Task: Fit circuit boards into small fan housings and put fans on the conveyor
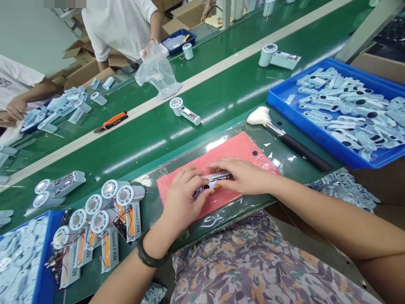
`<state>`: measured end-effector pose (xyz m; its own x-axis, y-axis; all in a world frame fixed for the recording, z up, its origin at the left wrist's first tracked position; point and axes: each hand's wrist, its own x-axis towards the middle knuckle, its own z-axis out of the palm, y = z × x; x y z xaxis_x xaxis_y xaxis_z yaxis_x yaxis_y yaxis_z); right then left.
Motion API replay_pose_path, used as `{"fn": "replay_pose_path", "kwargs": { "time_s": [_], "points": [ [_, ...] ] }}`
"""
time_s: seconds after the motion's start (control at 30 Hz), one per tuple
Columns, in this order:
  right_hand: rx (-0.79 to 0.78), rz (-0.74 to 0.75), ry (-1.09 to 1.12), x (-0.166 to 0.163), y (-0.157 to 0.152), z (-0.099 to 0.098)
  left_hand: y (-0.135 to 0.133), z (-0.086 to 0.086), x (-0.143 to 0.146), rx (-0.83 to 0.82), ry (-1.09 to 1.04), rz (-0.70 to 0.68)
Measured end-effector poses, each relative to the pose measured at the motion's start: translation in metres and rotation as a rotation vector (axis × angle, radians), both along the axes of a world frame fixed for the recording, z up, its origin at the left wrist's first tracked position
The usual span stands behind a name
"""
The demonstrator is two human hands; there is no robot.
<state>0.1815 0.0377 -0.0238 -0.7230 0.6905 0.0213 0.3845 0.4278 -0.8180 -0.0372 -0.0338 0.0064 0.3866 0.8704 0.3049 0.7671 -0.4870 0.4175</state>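
Observation:
My left hand [185, 196], with a dark bangle on its wrist, curls its fingers over one end of a partly hidden pale handheld fan body [217, 176]. My right hand [238, 175] closes on the other end, its thumb and fingertips pressed against the part. The fan body lies low over a pink mat [190, 169] under clear plastic, and my fingers cover most of it. Left of my left hand stand several handheld fans [133, 195], with round heads, orange cells and thin wires exposed.
A blue tray [316, 126] of pale covers stands at right, beside a black-handled hammer [300, 147] with a white-wrapped head. Another blue tray [44, 257] is at lower left. Assembled fans [190, 115] and orange-handled pliers [112, 121] lie on the green belt. Co-workers [120, 29] work across it.

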Motion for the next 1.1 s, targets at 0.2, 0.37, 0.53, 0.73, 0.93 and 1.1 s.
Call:
{"fn": "replay_pose_path", "kwargs": {
  "time_s": [0.2, 0.37, 0.53, 0.73, 0.93, 1.1],
  "points": [
    [0.202, 0.058, -0.112, 0.002, -0.019, 0.001, -0.024, -0.010, 0.016, 0.004, 0.079, 0.107],
    [0.260, 0.073, -0.125, 0.001, -0.020, -0.005, -0.022, -0.010, 0.016, 0.006, 0.107, 0.063],
    [0.372, 0.093, -0.156, -0.002, -0.021, -0.010, -0.021, -0.009, 0.014, 0.033, 0.206, 0.063],
    [0.311, 0.073, -0.118, -0.004, -0.022, -0.008, -0.016, -0.002, 0.014, 0.020, 0.332, 0.015],
    [0.406, -0.187, -0.007, 0.049, 0.017, 0.013, 0.066, 0.028, -0.050, 0.197, 0.593, -0.122],
    [0.542, -0.690, -0.518, 0.127, 0.091, 0.036, 0.171, 0.046, -0.099, 0.278, 0.803, 0.203]
  ]
}}
